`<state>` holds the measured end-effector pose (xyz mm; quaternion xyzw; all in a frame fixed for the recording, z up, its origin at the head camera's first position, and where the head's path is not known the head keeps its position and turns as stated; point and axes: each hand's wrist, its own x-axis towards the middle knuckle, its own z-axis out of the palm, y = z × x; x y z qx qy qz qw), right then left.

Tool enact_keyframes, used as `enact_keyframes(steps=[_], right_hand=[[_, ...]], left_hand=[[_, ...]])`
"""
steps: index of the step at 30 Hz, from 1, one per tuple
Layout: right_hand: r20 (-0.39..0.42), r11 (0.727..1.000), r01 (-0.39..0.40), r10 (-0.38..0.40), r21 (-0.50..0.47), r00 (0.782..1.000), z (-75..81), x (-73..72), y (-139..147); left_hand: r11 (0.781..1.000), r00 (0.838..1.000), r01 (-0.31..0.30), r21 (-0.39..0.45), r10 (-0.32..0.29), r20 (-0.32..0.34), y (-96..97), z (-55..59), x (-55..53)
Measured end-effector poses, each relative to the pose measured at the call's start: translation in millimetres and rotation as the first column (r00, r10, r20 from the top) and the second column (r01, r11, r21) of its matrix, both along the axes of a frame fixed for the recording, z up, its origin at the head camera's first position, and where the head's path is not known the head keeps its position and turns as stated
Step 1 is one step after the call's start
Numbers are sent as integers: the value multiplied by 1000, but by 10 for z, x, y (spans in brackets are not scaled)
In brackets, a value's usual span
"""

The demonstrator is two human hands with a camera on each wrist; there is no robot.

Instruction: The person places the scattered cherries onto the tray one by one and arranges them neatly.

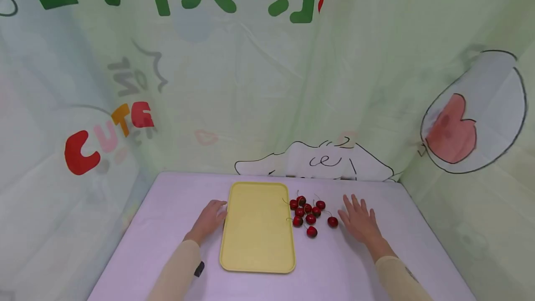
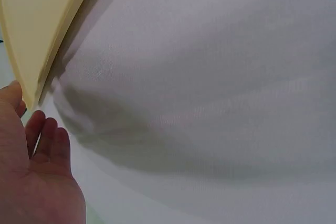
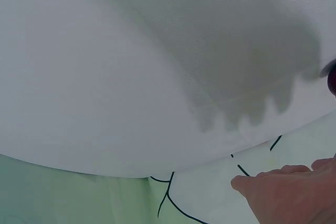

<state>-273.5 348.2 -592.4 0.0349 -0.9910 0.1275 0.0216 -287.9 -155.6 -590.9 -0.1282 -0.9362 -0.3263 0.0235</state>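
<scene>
A yellow rectangular tray (image 1: 257,226) lies on the table, its long sides running away from me. My left hand (image 1: 210,219) is at the tray's left edge with relaxed fingers. In the left wrist view, the thumb and fingers of that hand (image 2: 39,171) come close to the tray's rim (image 2: 63,30); whether they touch it is hard to tell. Several dark red cherries (image 1: 310,219) with stems lie in a loose cluster just right of the tray. My right hand (image 1: 360,221), fingers spread, is held to the right of the cherries over its shadow and holds nothing.
The table (image 1: 334,268) has a pale lilac cover. Pale hanging cloth (image 1: 267,82) with drawings and lettering encloses its back and both sides. One cherry (image 1: 332,222) lies apart from the cluster, close to the right fingertips.
</scene>
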Motion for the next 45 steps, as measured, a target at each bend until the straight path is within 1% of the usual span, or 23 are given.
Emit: enact_keyframes(steps=[1, 4, 6, 9, 11, 14, 18, 21, 22, 26, 29, 32, 34, 36, 39, 41, 43, 45], right_hand=[[-1, 1000, 0, 0, -7, 1000, 51, 34, -33], [6, 1000, -10, 10, -19, 1000, 180, 113, -106], [8, 999, -13, 13, -29, 1000, 212, 142, -120], [17, 1000, -14, 14, -16, 1000, 157, 128, -80], [22, 1000, -12, 12, -9, 1000, 87, 98, -43], [38, 1000, -6, 6, 13, 999, 25, 81, -19], [46, 1000, 0, 1, -26, 999, 85, 129, -73], [54, 998, 7, -4, -64, 999, 147, 170, -122], [62, 998, 10, -6, -61, 998, 153, 178, -130], [87, 998, 6, -1, -63, 996, 100, 161, -111], [82, 991, 6, 5, -135, 997, 45, 137, -85], [68, 967, 19, -2, -254, 998, 7, 137, -90], [33, 956, 3, 7, -292, 999, -58, 134, -67], [4, 947, -6, 8, -321, 1000, -88, 144, -76], [-24, 948, -9, 1, -319, 1000, -144, 149, -84], [-11, 937, 6, -10, -349, 1000, -134, 152, -124], [0, 931, 6, -6, -365, 1000, -174, 131, -127], [10, 926, 1, 3, -379, 1000, -226, 104, -119]], left_hand=[[1000, 1000, 9, 0, -9, -6, 21, 10, 17], [1000, 1000, 15, -5, -15, 9, 66, 38, 62], [1000, 1000, 22, -19, -21, 6, 80, 34, 79], [1000, 1000, 23, -19, -23, 3, 79, -5, 88], [1000, 1000, 27, -14, -28, -13, 70, -45, 84], [1000, 999, 29, 13, -28, -27, 52, -96, 67], [998, 999, 30, 56, -29, -24, 39, -130, 39], [996, 1000, 24, 82, -23, -6, 33, -141, 32], [996, 1000, 20, 88, -20, -2, 29, -145, 29], [992, 1000, -2, 127, 0, 15, 17, -142, 34], [986, 999, -18, 163, 11, 43, 12, -122, 39], [981, 996, -31, 192, 15, 84, 8, -87, 45], [981, 995, -30, 191, 12, 98, 6, -67, 46], [982, 994, -31, 185, 10, 110, 3, -56, 43], [985, 993, -27, 170, 6, 121, -4, -63, 25], [983, 991, -27, 181, 2, 137, -14, -62, 9], [982, 988, -33, 185, 4, 154, -27, -64, -3], [980, 982, -45, 192, 8, 187, -34, -42, -3]])
